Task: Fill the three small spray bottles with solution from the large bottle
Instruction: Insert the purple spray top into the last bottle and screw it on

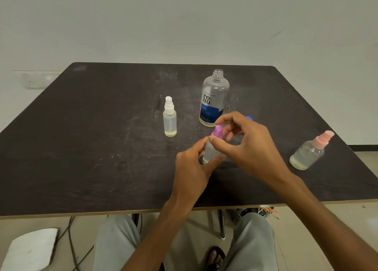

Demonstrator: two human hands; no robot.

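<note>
Gripping the purple-capped bottle (pixel 210 151), left hand (pixel 191 166) holds its body, right hand (pixel 245 142) pinches its cap.

Plain room: bare white wall (pixel 184 21), scuffed dark table (pixel 92 148), tiled floor (pixel 366 230).

- Left hand (pixel 191 164): grip closed around the clear body of the purple-capped spray bottle (pixel 210 150), which stands on the dark surface (pixel 92 148).
- Right hand (pixel 243 144): fingers curled over the purple spray head (pixel 217 130), thumb against its near side.
- Large bottle (pixel 213 99): upright just behind the hands, neck uncapped, blue-and-white label facing the camera.
- White-capped spray bottle (pixel 169 117): upright, left of the large bottle, apart from it; a little liquid shows at its base.
- Pink-capped spray bottle (pixel 309 151): near the right edge, well apart from the hands, partly filled.
- Small blue object (pixel 249 118): partly hidden behind the right hand; identity cannot be determined.
</note>
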